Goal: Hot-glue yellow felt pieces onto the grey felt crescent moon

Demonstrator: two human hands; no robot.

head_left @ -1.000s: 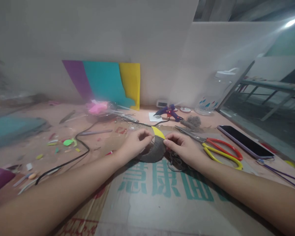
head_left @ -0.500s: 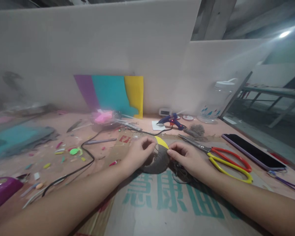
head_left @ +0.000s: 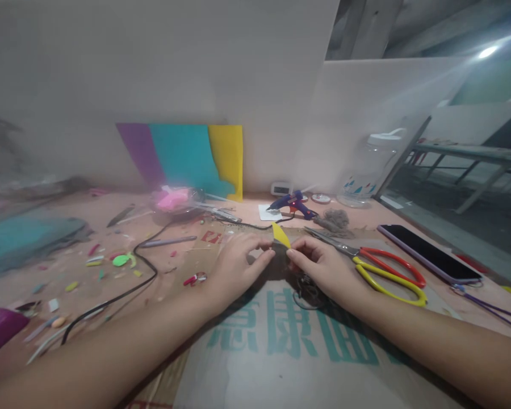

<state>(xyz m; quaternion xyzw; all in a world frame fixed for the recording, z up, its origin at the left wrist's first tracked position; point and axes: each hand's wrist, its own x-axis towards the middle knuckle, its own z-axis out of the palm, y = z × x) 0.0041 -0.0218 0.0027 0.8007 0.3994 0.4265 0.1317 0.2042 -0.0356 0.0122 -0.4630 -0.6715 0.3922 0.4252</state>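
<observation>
Between my hands is a curved piece, partly yellow and partly wrapped in dark grey yarn. My left hand pinches its left side with thumb and forefinger. On the right side, my right hand grips the piece near the border of yellow and grey, its fingers closed. Loose dark yarn hangs in loops below my right hand. Much of the grey part is hidden by the fingers.
Scissors and a phone lie right. Behind are a blue glue gun, a yarn tangle, a bottle and coloured sheets. Left, a black cable winds among small scraps; a purple tool sits at the edge.
The curved piece has been tilted, so its grey ring shape shows less and the yellow tip points up. The view has shifted slightly, moving the table items a little left and up.
</observation>
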